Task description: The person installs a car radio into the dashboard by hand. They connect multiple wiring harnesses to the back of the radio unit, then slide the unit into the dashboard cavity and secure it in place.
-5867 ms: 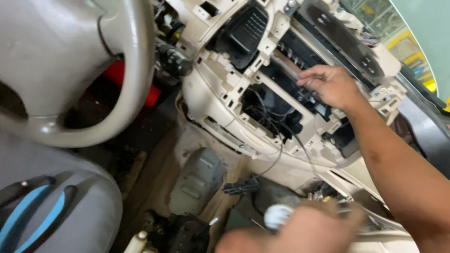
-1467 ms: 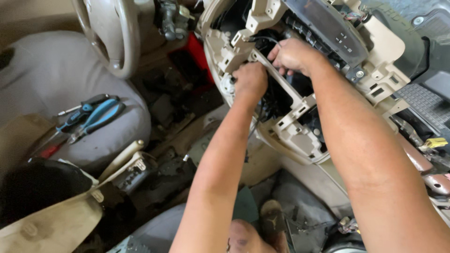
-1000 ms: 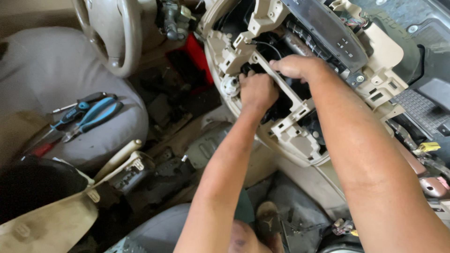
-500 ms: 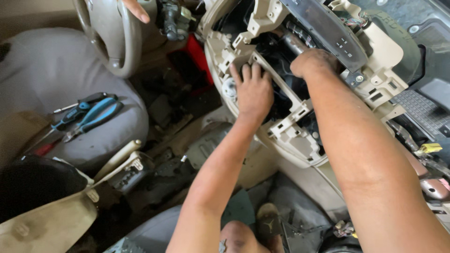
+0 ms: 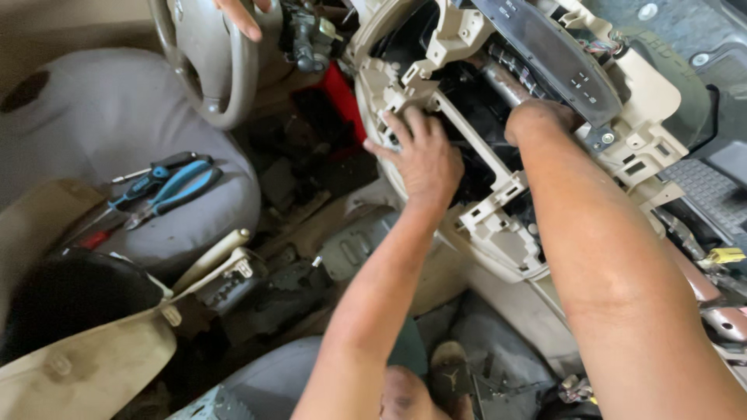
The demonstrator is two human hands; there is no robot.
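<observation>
Grey car seat (image 5: 117, 117) fills the upper left, steering wheel (image 5: 206, 62) above it with another person's fingers (image 5: 241, 17) on the rim. Centre and upper right, the beige dashboard frame (image 5: 498, 225), stripped open. Left hand (image 5: 420, 152) lies flat on its left edge, fingers spread, gripping nothing. Right hand (image 5: 537, 120) is sunk into the dark cavity; its grip can't be made out. Blue-handled pliers (image 5: 175, 190) and a screwdriver (image 5: 144, 183) rest on the seat

You are working in soft, even daylight that falls brightest on the grey seat (image 5: 117, 117) and your right forearm (image 5: 615, 257). The dashboard opening (image 5: 475, 117) and footwell (image 5: 296, 225) sit in deep shadow. Focus is fairly sharp; your near arms look stretched toward the edges.
</observation>
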